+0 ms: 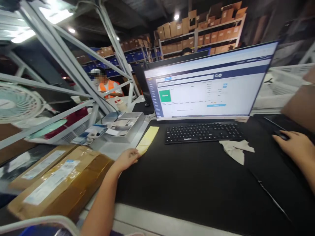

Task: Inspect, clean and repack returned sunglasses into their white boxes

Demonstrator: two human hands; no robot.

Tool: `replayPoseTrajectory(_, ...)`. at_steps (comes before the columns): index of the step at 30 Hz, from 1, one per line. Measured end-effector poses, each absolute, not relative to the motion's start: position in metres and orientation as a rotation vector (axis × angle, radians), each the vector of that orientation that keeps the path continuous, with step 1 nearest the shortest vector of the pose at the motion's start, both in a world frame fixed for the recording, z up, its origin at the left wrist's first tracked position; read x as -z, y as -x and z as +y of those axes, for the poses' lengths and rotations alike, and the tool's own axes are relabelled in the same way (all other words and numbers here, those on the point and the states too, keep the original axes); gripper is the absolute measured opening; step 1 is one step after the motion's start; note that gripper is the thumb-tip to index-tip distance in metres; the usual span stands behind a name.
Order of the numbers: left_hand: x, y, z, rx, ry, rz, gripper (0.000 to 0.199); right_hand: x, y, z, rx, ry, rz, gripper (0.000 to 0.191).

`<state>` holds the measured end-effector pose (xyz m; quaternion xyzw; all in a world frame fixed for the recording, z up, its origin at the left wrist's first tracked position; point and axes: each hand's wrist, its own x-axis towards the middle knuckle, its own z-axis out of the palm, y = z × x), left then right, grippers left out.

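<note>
My left hand rests at the left edge of the black desk mat, fingers curled at the near end of a long yellow paper slip. Its fingertips are partly hidden. At the far right, my right hand lies over a black computer mouse and grips it. Between the hands stands a black keyboard, below a lit monitor that shows a page with a green square. A crumpled pale cloth or paper lies just in front of the keyboard.
Taped cardboard parcels sit left of my forearm. Behind them is a grey tray with tape and papers. A thin dark cord or stick crosses the mat. A fan, metal frame and a person in an orange vest are beyond.
</note>
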<state>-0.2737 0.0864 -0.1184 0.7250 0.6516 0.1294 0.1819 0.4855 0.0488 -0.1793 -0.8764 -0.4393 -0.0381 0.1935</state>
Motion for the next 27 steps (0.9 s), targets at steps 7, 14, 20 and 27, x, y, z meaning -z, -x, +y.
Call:
replayPoseTrajectory(7, 0.116, 0.279, 0.093, -0.334, -2.062, 1.800, 0.078, 0.177, -0.476, 0.050, 0.105, 2.373, -1.256, 0.055)
replayPoseTrajectory(14, 0.118, 0.278, 0.092, -0.350, -2.043, 1.812, 0.080, 0.176, -0.476, 0.051, 0.067, 2.379, -1.239, 0.048)
replayPoseTrajectory(20, 0.132, 0.281, 0.092, -0.399, -2.151, 1.753, 0.054, 0.182, -0.478, 0.053, 0.113, 2.391, -1.213, 0.046)
replayPoseTrajectory(27, 0.143, 0.283, 0.099, -0.408, -2.185, 1.806, 0.048, 0.179, -0.475, 0.049, 0.107, 2.396, -1.223, 0.052)
